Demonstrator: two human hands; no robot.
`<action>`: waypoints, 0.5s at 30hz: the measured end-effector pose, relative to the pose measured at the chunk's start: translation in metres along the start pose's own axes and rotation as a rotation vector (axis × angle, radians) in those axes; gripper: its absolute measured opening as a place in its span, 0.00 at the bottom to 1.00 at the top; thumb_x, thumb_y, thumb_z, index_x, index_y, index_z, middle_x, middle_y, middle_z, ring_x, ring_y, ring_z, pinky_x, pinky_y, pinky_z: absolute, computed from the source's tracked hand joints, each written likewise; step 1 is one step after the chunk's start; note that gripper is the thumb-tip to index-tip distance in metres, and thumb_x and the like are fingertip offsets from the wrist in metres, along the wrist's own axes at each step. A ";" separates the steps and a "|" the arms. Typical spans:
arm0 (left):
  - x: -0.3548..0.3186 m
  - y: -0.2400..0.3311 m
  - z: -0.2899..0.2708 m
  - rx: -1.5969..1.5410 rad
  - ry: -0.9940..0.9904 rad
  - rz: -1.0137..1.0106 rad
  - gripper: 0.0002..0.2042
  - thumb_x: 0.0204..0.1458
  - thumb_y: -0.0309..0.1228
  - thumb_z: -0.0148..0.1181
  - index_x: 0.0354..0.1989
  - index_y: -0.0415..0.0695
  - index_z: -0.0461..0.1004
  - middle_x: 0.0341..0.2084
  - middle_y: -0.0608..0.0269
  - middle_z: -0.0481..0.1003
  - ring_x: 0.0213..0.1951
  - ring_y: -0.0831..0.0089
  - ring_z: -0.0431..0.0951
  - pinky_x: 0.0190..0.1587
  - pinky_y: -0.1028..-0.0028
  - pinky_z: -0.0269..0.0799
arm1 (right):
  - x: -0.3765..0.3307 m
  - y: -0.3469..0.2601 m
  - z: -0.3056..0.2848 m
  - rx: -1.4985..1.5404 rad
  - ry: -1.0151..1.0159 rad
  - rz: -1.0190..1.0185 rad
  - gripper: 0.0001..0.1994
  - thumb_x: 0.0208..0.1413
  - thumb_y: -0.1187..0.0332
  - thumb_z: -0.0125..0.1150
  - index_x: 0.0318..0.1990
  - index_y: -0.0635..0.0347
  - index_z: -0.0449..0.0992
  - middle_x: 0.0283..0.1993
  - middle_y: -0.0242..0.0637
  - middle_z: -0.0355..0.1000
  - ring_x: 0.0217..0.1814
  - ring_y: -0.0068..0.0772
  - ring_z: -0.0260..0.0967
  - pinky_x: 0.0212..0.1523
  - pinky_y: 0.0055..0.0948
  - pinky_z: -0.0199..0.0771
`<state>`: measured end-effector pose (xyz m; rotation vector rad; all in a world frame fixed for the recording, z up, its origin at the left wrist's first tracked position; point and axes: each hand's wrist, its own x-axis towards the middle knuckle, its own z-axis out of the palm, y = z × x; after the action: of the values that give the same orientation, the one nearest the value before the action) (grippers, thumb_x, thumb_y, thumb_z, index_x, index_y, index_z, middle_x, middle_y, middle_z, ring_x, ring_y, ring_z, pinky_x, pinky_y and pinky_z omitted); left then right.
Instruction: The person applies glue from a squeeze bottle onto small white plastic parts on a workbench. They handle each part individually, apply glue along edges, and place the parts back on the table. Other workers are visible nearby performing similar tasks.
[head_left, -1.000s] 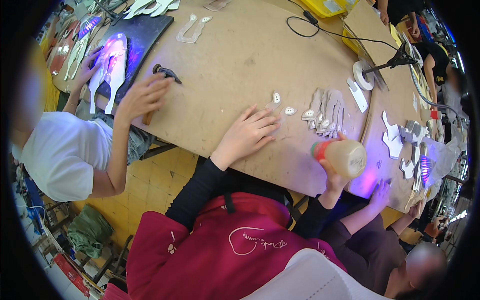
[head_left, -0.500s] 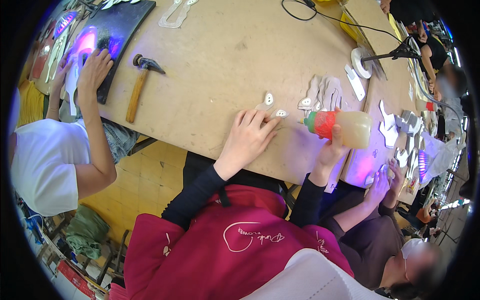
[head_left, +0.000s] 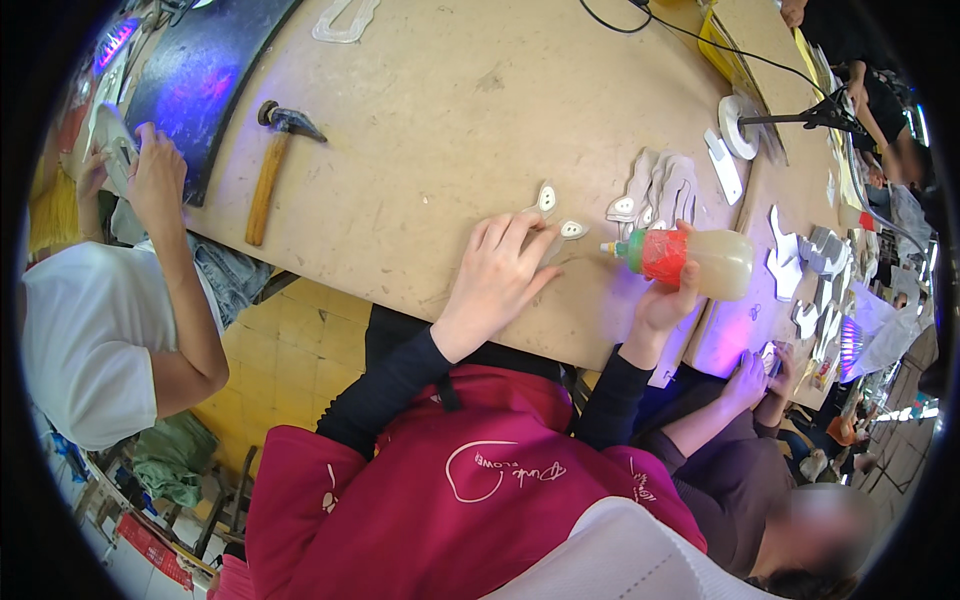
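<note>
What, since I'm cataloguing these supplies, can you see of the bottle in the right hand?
The bottle has a cloudy, pale yellowish body, apparently translucent plastic, a red wrapped band, and a green cap with a pale tip. It lies nearly level, seemingly raised above the table, tip pointing left. The right hand grips it mid-length.

My left fingers looked sharp in bright light; violet lamps glowed upper left and far right, the worktop edges curved, and a head lower right blurred.
</note>
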<state>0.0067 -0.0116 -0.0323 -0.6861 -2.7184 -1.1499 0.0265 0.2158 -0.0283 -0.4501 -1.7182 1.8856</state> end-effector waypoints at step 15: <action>0.009 0.008 0.003 0.071 0.046 -0.073 0.09 0.46 0.25 0.66 0.36 0.50 0.82 0.33 0.71 0.76 0.40 0.67 0.74 0.52 0.64 0.61 | -0.033 0.017 -0.033 0.666 -0.003 0.424 0.38 0.55 0.39 0.61 0.59 0.65 0.66 0.50 0.49 0.73 0.44 0.36 0.74 0.40 0.33 0.79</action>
<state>0.0021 -0.0014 -0.0267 -0.5484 -2.7521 -1.0648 0.0689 0.2218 -0.0532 -0.5622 -0.9369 2.6001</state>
